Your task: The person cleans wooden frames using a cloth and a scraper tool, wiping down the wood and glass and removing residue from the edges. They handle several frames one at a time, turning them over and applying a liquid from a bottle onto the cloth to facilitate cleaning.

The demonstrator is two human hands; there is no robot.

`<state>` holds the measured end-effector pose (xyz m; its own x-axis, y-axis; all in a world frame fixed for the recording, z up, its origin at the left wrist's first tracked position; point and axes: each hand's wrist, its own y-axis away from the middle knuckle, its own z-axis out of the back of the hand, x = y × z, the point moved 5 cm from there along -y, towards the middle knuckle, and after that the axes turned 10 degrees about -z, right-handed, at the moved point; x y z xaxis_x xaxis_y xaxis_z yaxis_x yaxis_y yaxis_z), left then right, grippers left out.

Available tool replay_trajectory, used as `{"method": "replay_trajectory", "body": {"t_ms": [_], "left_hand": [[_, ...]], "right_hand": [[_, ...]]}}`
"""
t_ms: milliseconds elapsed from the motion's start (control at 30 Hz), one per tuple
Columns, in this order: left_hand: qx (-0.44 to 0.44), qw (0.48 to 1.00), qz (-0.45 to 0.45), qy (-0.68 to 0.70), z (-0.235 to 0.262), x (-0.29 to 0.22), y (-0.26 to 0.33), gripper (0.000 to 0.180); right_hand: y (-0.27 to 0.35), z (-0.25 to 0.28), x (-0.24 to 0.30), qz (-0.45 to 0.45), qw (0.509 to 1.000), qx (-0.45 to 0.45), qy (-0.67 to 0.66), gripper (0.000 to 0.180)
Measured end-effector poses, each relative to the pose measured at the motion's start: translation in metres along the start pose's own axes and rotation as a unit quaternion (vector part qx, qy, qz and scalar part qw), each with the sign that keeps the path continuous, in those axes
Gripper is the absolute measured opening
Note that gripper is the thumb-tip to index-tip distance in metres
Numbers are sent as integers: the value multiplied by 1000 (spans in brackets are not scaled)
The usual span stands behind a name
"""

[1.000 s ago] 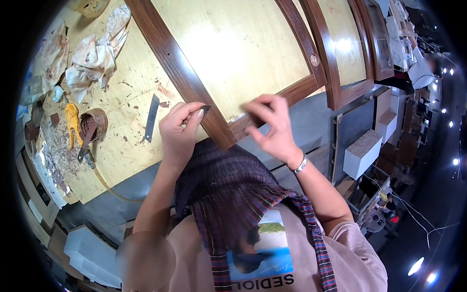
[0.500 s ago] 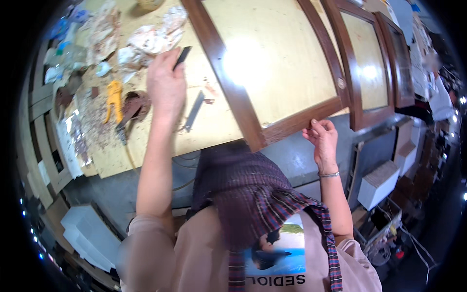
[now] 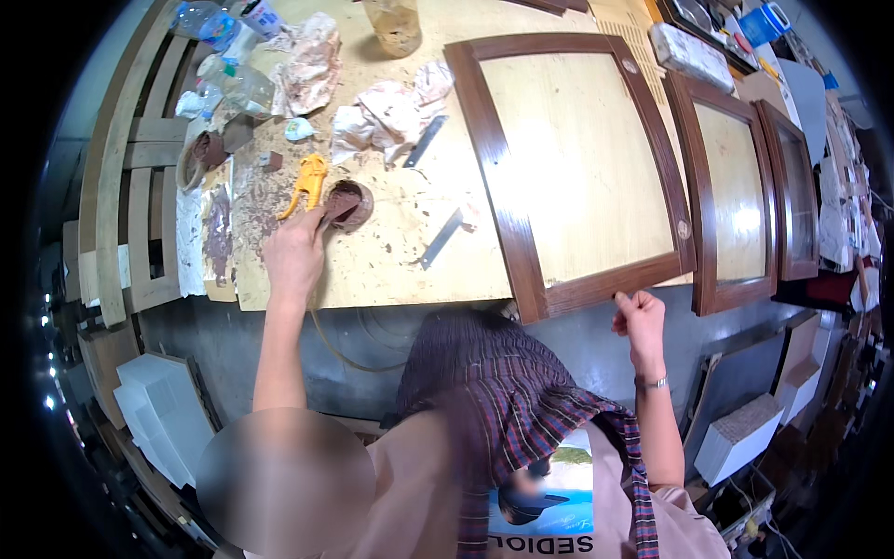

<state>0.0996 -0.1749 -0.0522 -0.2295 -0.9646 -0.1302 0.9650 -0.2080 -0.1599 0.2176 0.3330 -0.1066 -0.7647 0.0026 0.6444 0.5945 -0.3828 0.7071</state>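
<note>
My left hand is closed around the handle of a putty knife, whose brown-smeared blade reaches into a small cup of brown paste. Right beside those fingers lies a yellow air blow gun. Two flat dark strips, one by the crumpled rags and another nearer the table's front edge, rest on the tabletop. My right hand has its fingers curled, just at the lower rail of a brown wooden door frame; whatever they pinch is hidden.
Crumpled stained rags, plastic bottles and a tub stand toward the back left of the table. More brown frames lean to the right. A slatted wooden pallet borders the left side.
My left hand has put down the dark strip beside the rags and moved back to the putty knife in the cup. My right hand stays near the frame's lower rail, fingers more curled.
</note>
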Motion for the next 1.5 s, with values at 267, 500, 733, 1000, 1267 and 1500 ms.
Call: {"method": "replay_trajectory", "body": {"t_ms": [267, 500, 733, 1000, 1267, 1500], "left_hand": [[34, 997, 55, 47, 15, -4, -21, 17], [4, 997, -32, 75, 8, 2, -28, 15], [16, 993, -44, 107, 18, -3, -27, 11], [16, 985, -33, 166, 16, 4, -26, 11], [5, 984, -2, 180, 6, 7, -20, 10], [23, 979, 17, 201, 6, 7, -20, 11]], "right_hand": [[25, -202, 116, 321, 903, 175, 224, 26], [38, -350, 138, 477, 810, 202, 274, 80], [29, -377, 133, 507, 798, 227, 233, 67], [32, -373, 127, 548, 784, 212, 201, 60], [31, -373, 126, 547, 783, 218, 199, 53], [30, -372, 124, 553, 780, 217, 197, 53]]}}
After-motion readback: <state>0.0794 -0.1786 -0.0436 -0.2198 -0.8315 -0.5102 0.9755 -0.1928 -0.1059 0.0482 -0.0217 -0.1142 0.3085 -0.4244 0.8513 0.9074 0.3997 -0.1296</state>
